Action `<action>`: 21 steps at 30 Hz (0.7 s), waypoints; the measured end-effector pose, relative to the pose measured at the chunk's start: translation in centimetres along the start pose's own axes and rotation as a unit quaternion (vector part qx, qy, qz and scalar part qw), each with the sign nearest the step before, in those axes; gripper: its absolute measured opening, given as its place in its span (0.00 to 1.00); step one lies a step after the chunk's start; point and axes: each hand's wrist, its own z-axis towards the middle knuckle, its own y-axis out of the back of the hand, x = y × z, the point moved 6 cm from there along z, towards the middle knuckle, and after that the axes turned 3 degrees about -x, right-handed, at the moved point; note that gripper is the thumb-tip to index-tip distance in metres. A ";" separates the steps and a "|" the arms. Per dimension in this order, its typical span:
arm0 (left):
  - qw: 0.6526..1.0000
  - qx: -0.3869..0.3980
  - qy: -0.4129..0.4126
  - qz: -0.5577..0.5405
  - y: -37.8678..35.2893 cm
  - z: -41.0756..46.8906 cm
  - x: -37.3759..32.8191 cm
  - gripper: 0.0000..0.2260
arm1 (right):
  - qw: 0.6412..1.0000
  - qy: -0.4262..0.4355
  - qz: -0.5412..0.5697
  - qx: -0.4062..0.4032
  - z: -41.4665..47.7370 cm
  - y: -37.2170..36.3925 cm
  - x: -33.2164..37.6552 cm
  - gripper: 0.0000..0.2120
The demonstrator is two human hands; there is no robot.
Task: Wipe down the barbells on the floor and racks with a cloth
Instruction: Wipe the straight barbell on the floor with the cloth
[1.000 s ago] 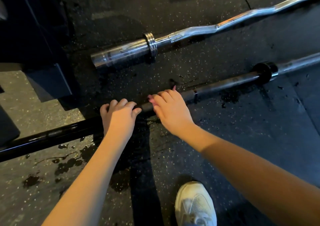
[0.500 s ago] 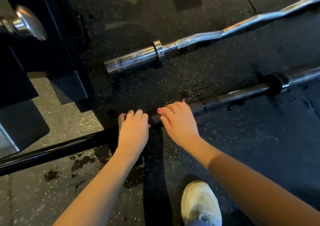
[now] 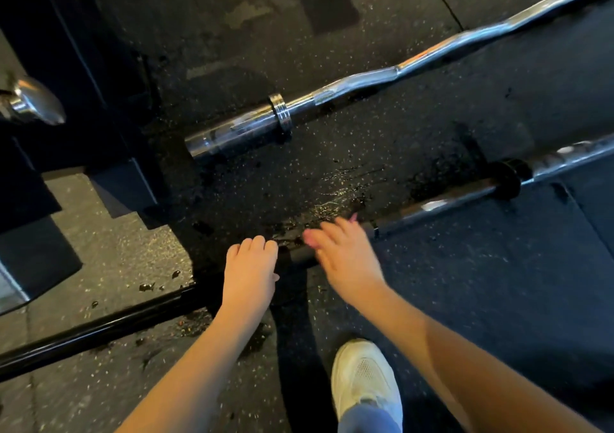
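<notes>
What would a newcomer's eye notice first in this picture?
Two bare hands in the middle: the left hand grips the black barbell lying on the floor, the right hand, blurred, reaches over it. Behind them lies a shiny chrome curl bar, and a white shoe stands at the bottom.

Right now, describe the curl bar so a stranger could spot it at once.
Start at the black rack base on the left of the rubber floor. Two bars lie beside it; the EZ curl bar is the farther one. It alone is bright chrome with a wavy shaft, while the nearer barbell is straight and dark.
</notes>
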 end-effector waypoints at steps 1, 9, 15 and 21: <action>1.000 0.005 0.005 0.007 0.0 0.0 0.0 0.17 | 0.999 0.030 0.002 0.029 -0.2 -0.5 1.2 0.22; 0.999 0.029 0.005 -0.039 0.6 -1.0 0.0 0.16 | 0.995 -0.022 -0.080 0.047 -0.7 0.3 -8.6 0.28; 0.996 0.063 0.024 -0.052 0.6 -1.7 -0.5 0.20 | 0.992 -0.088 -0.063 0.071 0.4 -2.9 -7.9 0.27; 0.994 0.070 0.054 -0.057 0.4 -1.7 -1.0 0.20 | 0.992 -0.017 -0.018 0.123 1.1 -0.3 -4.1 0.19</action>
